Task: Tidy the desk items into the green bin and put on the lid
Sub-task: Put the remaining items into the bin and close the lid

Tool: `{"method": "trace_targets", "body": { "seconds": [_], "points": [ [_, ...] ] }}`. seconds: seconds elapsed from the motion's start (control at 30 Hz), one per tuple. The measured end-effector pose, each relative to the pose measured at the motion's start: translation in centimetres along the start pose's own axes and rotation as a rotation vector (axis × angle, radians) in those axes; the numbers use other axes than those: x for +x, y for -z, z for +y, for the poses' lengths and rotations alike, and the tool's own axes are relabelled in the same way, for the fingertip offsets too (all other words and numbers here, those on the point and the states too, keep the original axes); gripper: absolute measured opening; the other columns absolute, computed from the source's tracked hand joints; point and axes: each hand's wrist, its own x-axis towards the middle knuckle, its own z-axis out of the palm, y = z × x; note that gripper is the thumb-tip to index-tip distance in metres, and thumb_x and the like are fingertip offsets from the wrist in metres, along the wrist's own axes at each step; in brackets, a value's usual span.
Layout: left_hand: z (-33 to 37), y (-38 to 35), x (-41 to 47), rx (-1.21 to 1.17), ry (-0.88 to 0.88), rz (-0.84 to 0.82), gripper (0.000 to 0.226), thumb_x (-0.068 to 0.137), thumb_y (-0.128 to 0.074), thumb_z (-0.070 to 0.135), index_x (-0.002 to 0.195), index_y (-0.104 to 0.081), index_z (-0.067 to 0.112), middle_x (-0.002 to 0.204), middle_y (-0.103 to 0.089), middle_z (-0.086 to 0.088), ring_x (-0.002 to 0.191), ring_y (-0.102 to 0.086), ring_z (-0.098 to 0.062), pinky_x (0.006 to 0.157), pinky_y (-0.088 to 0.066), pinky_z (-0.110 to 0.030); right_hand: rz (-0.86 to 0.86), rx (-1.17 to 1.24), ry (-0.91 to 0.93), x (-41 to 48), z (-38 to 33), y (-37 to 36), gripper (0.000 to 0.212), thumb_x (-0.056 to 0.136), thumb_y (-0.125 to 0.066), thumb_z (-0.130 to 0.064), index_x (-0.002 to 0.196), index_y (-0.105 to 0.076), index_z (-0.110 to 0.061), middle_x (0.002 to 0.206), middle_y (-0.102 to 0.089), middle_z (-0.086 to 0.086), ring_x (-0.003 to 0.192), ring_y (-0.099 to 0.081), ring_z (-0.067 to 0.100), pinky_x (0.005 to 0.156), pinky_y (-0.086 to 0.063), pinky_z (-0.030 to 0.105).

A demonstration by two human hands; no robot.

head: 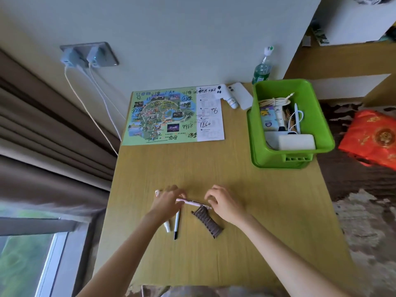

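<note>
Wood of the desk lies bare along its near edge and to the right of the hands. Nearest lie a white marker with a black tip and a brown ribbed hair clip, apart from each other. Just past them the left hand and the right hand each pinch one end of a pink-and-white pen, held crosswise between them (curled fingers hide both tips). Open wood runs on to a scribbled map at the wall. The green bin stands far right, lidless and partly filled, its rim seeming to overhang the desk's right edge. White phones lie between the map and the bin.
</note>
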Motion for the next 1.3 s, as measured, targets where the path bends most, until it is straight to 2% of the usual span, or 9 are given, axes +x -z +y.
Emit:
{"method": "trace_targets", "body": {
  "seconds": [0.17,0.3,0.43,0.63,0.8,0.9,1.1,1.23,1.3],
  "points": [
    [-1.2,-2.8,-0.2,0.101,-0.056,0.114,0.027,0.089,-0.065,0.024,0.115,-0.061,0.02,0.121,-0.053,-0.001,0.116,-0.048,-0.021,0.097,-0.038,-0.033,0.128,0.138,-0.028,-2.0,-1.1,-1.9,0.032,0.1,-0.043,-0.04,0.089,-0.063,-0.018,0.089,-0.059,-0.008,0.088,-0.054,0.009,0.076,-0.045,0.027],
    [-1.4,-3.7,0.2,0.121,-0.086,0.177,0.021,0.092,-0.06,0.025,0.111,-0.06,0.016,0.116,-0.055,-0.004,0.112,-0.048,-0.023,0.092,-0.039,-0.035,0.107,0.194,-0.076,-3.9,-1.7,-3.3,0.042,0.082,-0.057,-0.063,0.102,-0.053,-0.026,0.104,-0.054,-0.015,0.101,-0.051,0.003,0.084,-0.042,0.02],
    [-1.8,-3.5,-0.1,0.148,-0.034,0.219,0.017,0.097,-0.05,0.012,0.113,-0.049,0.009,0.108,-0.06,-0.007,0.1,-0.055,-0.024,0.083,-0.046,-0.034,0.128,0.04,-0.112,-4.2,-1.4,-5.3,0.055,0.075,-0.071,-0.055,0.112,-0.046,-0.023,0.112,-0.051,-0.009,0.103,-0.049,0.007,0.086,-0.043,0.025],
    [-3.5,-1.9,-1.9,-0.295,0.172,0.376,0.006,0.1,-0.034,0.008,0.101,-0.031,0.013,0.066,-0.056,-0.008,0.045,-0.045,-0.02,0.037,-0.034,-0.03,0.217,-0.058,-0.127,-3.0,-1.8,-6.6,0.022,0.093,-0.058,-0.034,0.103,-0.049,-0.016,0.095,-0.053,-0.007,0.075,-0.053,0.007,0.056,-0.038,0.018],
    [-4.7,-1.9,-2.9,-0.404,0.514,0.392,0.027,0.099,-0.047,0.034,0.101,-0.033,0.01,0.075,-0.059,-0.008,0.059,-0.06,-0.028,0.048,-0.045,-0.032,0.214,0.429,-0.396,-1.4,-2.0,-5.9,0.019,0.099,-0.05,-0.023,0.116,-0.052,-0.015,0.106,-0.061,-0.001,0.09,-0.061,0.015,0.076,-0.049,0.03],
    [-5.1,-2.6,-3.3,-0.324,0.569,0.249,0.047,0.09,-0.058,0.05,0.102,-0.036,0.01,0.079,-0.061,-0.006,0.067,-0.064,-0.026,0.051,-0.045,-0.031,0.166,0.788,-0.46,-0.8,-2.5,-5.3,0.016,0.097,-0.047,-0.012,0.11,-0.056,-0.007,0.093,-0.061,0.009,0.075,-0.058,0.012,0.064,-0.044,0.02],
    [-5.7,-3.1,-3.1,-0.275,0.541,0.173,0.038,0.094,-0.051,0.035,0.111,-0.05,0.002,0.086,-0.061,-0.007,0.071,-0.059,-0.024,0.057,-0.044,-0.032,-0.095,0.534,-0.478,-0.1,-4.2,-6.2,0.061,0.058,-0.073,-0.074,0.078,-0.051,-0.021,0.066,-0.062,-0.006,0.064,-0.059,0.007,0.071,-0.046,0.028],
    [-6.8,-2.6,-3.9,-0.314,0.478,0.16,0.038,0.094,-0.048,0.035,0.113,-0.052,0.003,0.1,-0.062,-0.011,0.085,-0.062,-0.028,0.068,-0.048,-0.037,-0.015,0.458,-0.609,1.0,-6.1,-9.1,0.04,0.067,-0.077,-0.05,0.066,-0.057,-0.015,0.044,-0.058,-0.008,0.047,-0.059,0.01,0.061,-0.052,0.034],
    [-7.7,-2.6,-4.3,-0.323,0.464,0.158,0.037,0.095,-0.046,0.037,0.111,-0.052,0.004,0.098,-0.062,-0.011,0.083,-0.063,-0.029,0.067,-0.047,-0.036,-0.027,0.375,-0.648,1.5,-7.2,-10.1,0.03,0.074,-0.075,-0.036,0.062,-0.058,-0.015,0.035,-0.051,-0.01,0.038,-0.053,0.006,0.05,-0.045,0.022]
  ]
}}
